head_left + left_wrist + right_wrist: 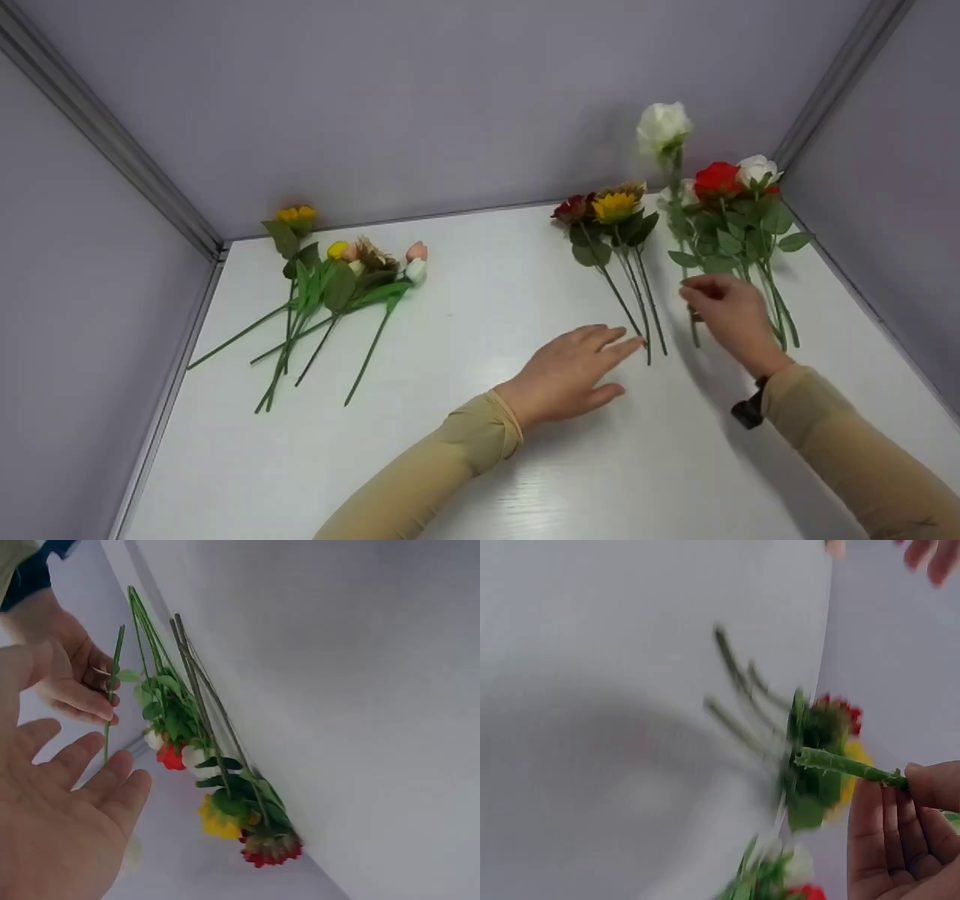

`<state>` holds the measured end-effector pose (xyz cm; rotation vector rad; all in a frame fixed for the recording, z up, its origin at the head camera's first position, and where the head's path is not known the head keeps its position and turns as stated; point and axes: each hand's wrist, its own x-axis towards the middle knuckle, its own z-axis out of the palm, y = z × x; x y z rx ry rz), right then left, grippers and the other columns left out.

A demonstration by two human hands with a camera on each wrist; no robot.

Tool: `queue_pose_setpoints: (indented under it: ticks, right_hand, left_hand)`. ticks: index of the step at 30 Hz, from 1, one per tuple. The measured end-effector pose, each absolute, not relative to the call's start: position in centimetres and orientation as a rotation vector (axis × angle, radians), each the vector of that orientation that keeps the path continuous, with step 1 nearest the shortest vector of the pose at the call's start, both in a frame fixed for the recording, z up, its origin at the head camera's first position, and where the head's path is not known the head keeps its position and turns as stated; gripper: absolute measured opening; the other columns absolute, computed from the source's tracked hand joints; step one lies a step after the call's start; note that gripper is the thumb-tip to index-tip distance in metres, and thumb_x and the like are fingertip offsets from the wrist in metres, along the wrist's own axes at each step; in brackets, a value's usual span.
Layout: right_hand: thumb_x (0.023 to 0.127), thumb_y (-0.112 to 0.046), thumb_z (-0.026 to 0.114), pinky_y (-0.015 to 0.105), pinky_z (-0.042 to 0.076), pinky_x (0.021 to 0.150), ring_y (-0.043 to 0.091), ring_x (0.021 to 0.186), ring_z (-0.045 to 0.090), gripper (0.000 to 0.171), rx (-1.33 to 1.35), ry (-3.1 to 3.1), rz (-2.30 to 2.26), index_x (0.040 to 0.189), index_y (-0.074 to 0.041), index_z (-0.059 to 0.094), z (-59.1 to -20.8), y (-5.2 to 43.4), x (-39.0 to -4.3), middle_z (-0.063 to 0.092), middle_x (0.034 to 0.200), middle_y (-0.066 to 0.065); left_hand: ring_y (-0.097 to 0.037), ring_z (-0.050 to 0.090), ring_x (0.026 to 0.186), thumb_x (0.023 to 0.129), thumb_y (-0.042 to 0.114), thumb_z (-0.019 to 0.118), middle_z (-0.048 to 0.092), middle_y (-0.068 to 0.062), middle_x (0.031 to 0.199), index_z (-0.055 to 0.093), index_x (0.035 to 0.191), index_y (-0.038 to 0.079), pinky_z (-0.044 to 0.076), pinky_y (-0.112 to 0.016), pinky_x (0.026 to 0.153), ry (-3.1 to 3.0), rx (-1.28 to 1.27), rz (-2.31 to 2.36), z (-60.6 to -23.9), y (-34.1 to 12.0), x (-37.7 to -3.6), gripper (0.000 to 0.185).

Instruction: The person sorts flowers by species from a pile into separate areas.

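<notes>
The right hand pinches the lower stem of a white rose between thumb and fingertips, holding it nearly upright with the bloom raised at 12 o'clock above the hand. The left hand lies spread and flat on the white table, gripping nothing, fingertips just beside the stem ends of the sunflower bunch at its 1 o'clock. A red and white rose bunch lies just behind the right hand, at its 12 o'clock. A third pile of flowers lies well apart at 9 o'clock. Risk: the grip sits low on a long stem, so the bloom could tip and swing. The leaves could also snag the neighbouring bunch and drag it.
</notes>
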<state>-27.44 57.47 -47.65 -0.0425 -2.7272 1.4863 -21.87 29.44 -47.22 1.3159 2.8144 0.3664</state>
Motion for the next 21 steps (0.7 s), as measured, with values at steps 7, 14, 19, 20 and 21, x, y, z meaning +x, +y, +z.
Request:
queue_pose_setpoints:
  ticks: [7, 14, 19, 20, 21]
  right_hand:
    - [0.104, -0.035, 0.055, 0.041, 0.049, 0.074, 0.034, 0.095, 0.063, 0.046, -0.186, -2.860, 0.983, 0.125, 0.004, 0.066, -47.4, 65.8, -29.6, 0.066, 0.115, 0.026]
    - [0.102, -0.019, 0.053, 0.050, 0.048, 0.068, 0.041, 0.086, 0.063, 0.034, -0.202, -2.893, 0.812, 0.116, 0.009, 0.067, -49.5, 68.2, -30.8, 0.067, 0.108, 0.030]
    - [0.098, -0.012, 0.050, 0.040, 0.043, 0.056, 0.028, 0.065, 0.058, 0.030, -0.171, -2.908, 0.727, 0.103, 0.008, 0.071, -50.8, 68.5, -31.1, 0.070, 0.089, 0.025]
    - [0.098, -0.012, 0.050, 0.039, 0.042, 0.055, 0.027, 0.063, 0.056, 0.029, -0.164, -2.914, 0.716, 0.100, 0.008, 0.072, -51.0, 68.5, -31.1, 0.069, 0.084, 0.024]
    - [0.097, -0.012, 0.050, 0.040, 0.042, 0.055, 0.027, 0.063, 0.055, 0.029, -0.156, -2.918, 0.708, 0.098, 0.008, 0.072, -51.2, 68.4, -31.2, 0.068, 0.081, 0.023]
  left_hand:
    - [-0.022, 0.027, 0.151, 0.103, 0.055, 0.054, 0.034, -0.002, 0.164, 0.026, 0.164, 0.027, 0.018, -0.036, 0.124, 2.749, 1.668, -0.065, -47.3, 33.0, -20.0, 0.073]
    - [-0.020, 0.023, 0.152, 0.102, 0.060, 0.049, 0.031, 0.001, 0.165, 0.022, 0.164, 0.031, 0.018, -0.037, 0.124, 2.701, 1.695, -0.126, -48.0, 34.6, -19.3, 0.074]
    - [-0.018, 0.020, 0.153, 0.103, 0.061, 0.046, 0.029, 0.003, 0.166, 0.019, 0.165, 0.033, 0.016, -0.036, 0.125, 2.677, 1.640, -0.117, -48.6, 34.6, -19.5, 0.073]
    - [-0.018, 0.020, 0.153, 0.103, 0.061, 0.046, 0.029, 0.003, 0.166, 0.019, 0.165, 0.033, 0.015, -0.036, 0.125, 2.674, 1.628, -0.108, -48.7, 34.5, -19.5, 0.073]
    - [-0.018, 0.020, 0.153, 0.103, 0.061, 0.047, 0.029, 0.003, 0.166, 0.020, 0.164, 0.033, 0.015, -0.037, 0.125, 2.672, 1.619, -0.097, -48.7, 34.4, -19.5, 0.073]
